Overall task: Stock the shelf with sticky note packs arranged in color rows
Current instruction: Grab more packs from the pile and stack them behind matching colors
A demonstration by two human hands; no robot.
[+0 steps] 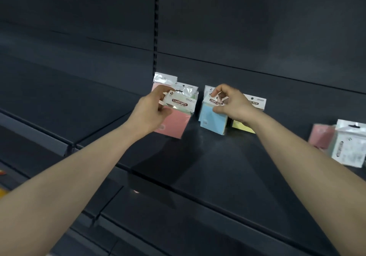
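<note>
On the dark shelf (227,166) a pink sticky note pack (174,125) stands at the back, and my left hand (152,111) pinches its white header card. More pink packs (159,83) stand behind it against the back wall. To the right, my right hand (229,102) pinches the header of a blue sticky note pack (211,120), with another blue pack behind it. A yellow pack (242,127) stands right of the blue ones, mostly hidden by my right wrist.
A loose pile of packs (344,144), pink and white-fronted, lies at the shelf's far right. A slotted upright (156,27) splits the black back panel. A lower shelf edge (39,136) runs along the left.
</note>
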